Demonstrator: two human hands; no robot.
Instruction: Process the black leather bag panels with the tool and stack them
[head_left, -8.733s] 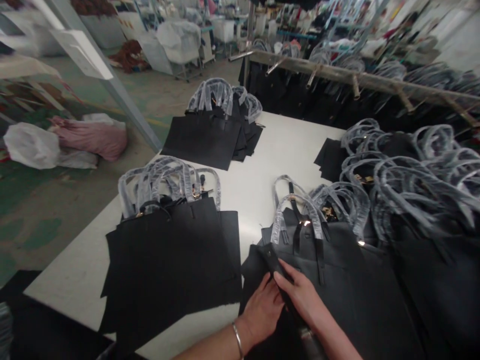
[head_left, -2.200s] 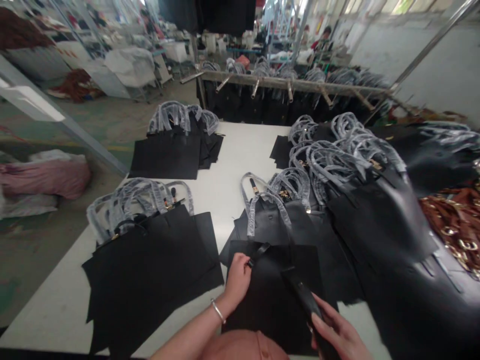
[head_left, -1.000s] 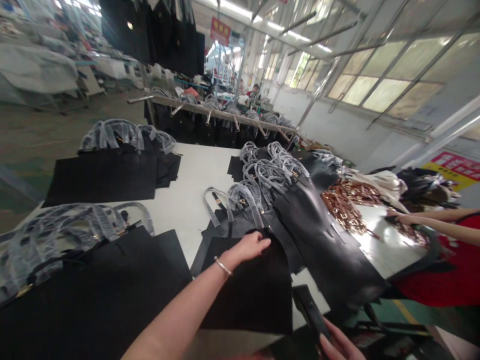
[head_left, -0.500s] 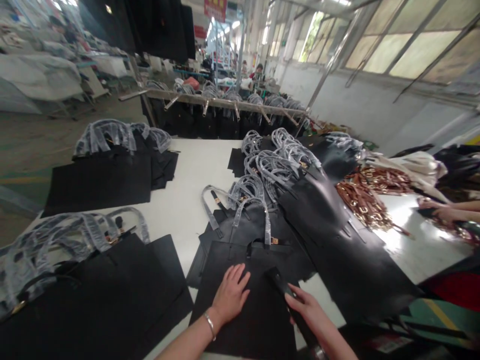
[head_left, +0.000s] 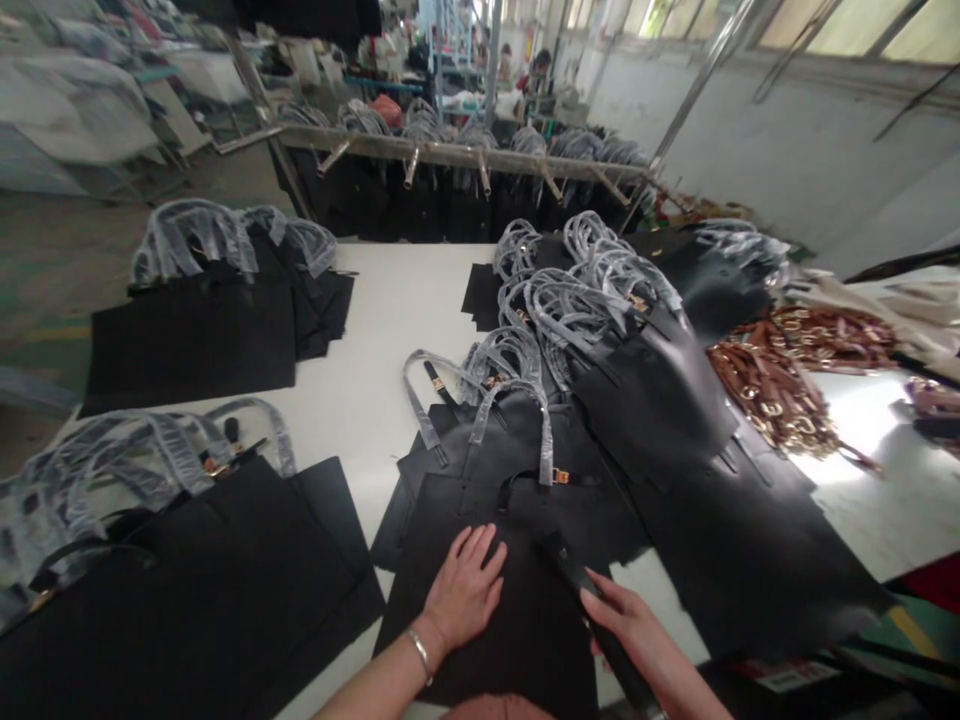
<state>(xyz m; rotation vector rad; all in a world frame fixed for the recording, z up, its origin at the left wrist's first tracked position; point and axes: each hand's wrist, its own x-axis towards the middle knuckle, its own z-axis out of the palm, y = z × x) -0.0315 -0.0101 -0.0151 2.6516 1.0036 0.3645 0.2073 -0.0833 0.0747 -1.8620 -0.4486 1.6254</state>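
Note:
My left hand [head_left: 466,585] lies flat on a black leather bag panel [head_left: 517,640], fingers stretched out and a silver bangle at the wrist. My right hand [head_left: 630,625] is closed around a long, flat black tool [head_left: 574,572], whose exact kind I cannot make out. The tool slants up and left over the panel's right side; whether its tip touches the leather is unclear. At the panel's top edge sits a gold buckle [head_left: 559,476] beside a plastic-wrapped bag handle [head_left: 546,440].
More black bag pieces with wrapped handles lie left [head_left: 172,590], far left [head_left: 195,345] and right [head_left: 675,410] on the white table [head_left: 405,300]. Brown straps with gold buckles [head_left: 780,395] are heaped at the right. Behind the table stands a metal rack [head_left: 450,148] hung with bags.
The camera view has tipped downward. My left hand stays flat on the panel. My right hand and the black tool have shifted slightly right in the picture.

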